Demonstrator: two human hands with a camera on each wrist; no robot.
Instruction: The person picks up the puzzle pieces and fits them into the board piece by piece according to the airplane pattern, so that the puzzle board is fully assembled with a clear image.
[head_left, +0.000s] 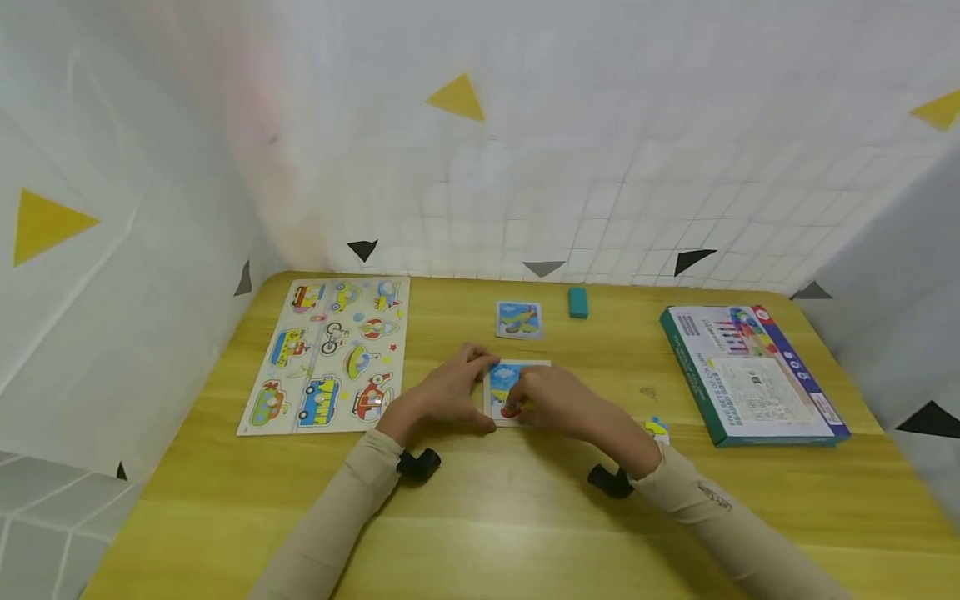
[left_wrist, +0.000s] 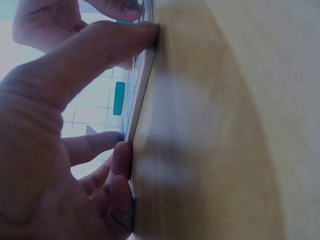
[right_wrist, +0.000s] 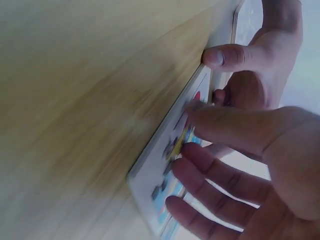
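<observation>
A small square jigsaw board with a pale rim and a blue, yellow and red picture lies on the table in the middle. My left hand grips its left side, thumb at the near corner and fingers at the far one. Over the board's right part, my right hand pinches a yellow jigsaw piece between thumb and fingers, close against the picture. Dark gaps show in the picture in the right wrist view, and the right hand hides part of it in the head view.
Behind the board lie a square airplane picture and a teal block. A vehicle peg puzzle is on the left, a flat toy box on the right. Loose jigsaw pieces lie by the right forearm.
</observation>
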